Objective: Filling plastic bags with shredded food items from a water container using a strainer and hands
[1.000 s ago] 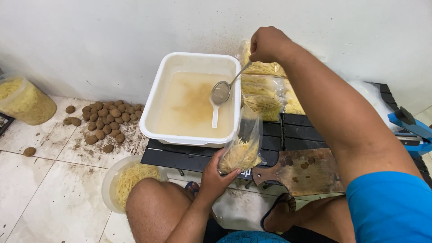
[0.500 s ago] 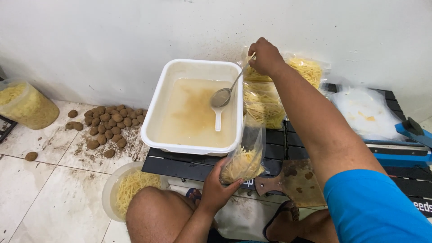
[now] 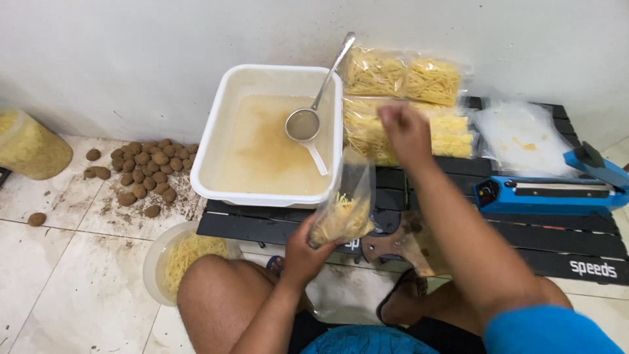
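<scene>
Bag [image 3: 344, 210], clear plastic, partly filled with pale yellow strips, held upright above the near edge of the black slatted tabletop [image 3: 563, 239], mouth open at the top. Left hand [image 3: 303, 252] clamped around the bag's lower end, fingers wrapped on it from below. Right hand [image 3: 405, 134] raised just beyond and to the right of the bag's mouth, blurred; holds nothing that can be made out, and cannot tell whether its fingers are closed or spread. Bare knees at the bottom of the view; beside the left knee, on the tiled floor [image 3: 72, 288], a round bowl [image 3: 171, 259] of the same yellow strips. Dark sandal [image 3: 398, 298] under the tabletop edge. Farther out, on the tabletop's left end, a white rectangular tub [image 3: 216, 141] of cloudy brownish liquid; a metal ladle [image 3: 313, 111] rests in it, bowl in the liquid, handle leaning on the far right rim. Right of it, a blue heat sealer [image 3: 557, 190] lying across the slats. Behind the right hand, filled bags [image 3: 419, 78] of strips stacked against the wall, with a heap of empty clear bags [image 3: 517, 134] beside them. Left on the floor, a pile of brown round lumps [image 3: 144, 167], and at the far left edge a tub of yellow strips [image 3: 29, 147].
</scene>
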